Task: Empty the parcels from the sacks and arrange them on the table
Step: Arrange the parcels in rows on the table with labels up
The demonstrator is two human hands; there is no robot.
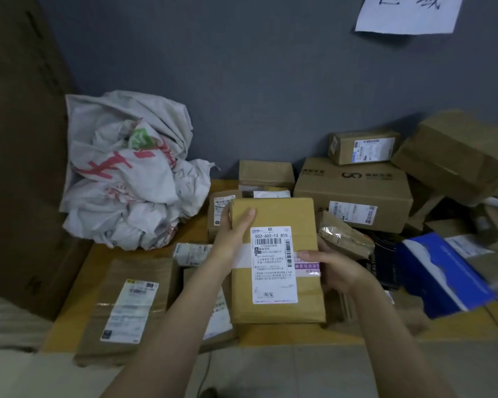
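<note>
Where the fingers meet: a flat brown cardboard parcel (pixel 273 214), white shipping label (pixel 273 262) face up, is held over the yellow table (pixel 285 334); whether its near edge rests on the parcels beneath cannot be told.
Left hand (pixel 233 234): grips the parcel's far left edge, thumb flat on the top face, the other fingers curled round the edge and out of sight.
Right hand (pixel 337 268): pinches the parcel's right edge, thumb on top just beside the label, the other fingers hidden underneath.
Just beyond the left fingers: a small labelled box (pixel 219 208), partly covered by the hand, with another brown box (pixel 266 173) behind it near the wall.
Well to the left of the left hand: a heap of crumpled white sacks (pixel 127 173) with red print, on the table's far left corner.
Beside the left forearm: a flat taped parcel (pixel 121 305) lying label up at the table's near left.
Just beyond the right fingers: a crinkled brown paper packet (pixel 345 237), near the knuckles.
Farther beyond the right fingers: a large carton (pixel 354 191) with a small labelled carton (pixel 362 146) on top.
To the right of the right hand: a tilted blue box (pixel 443 271) among piled brown boxes.
</note>
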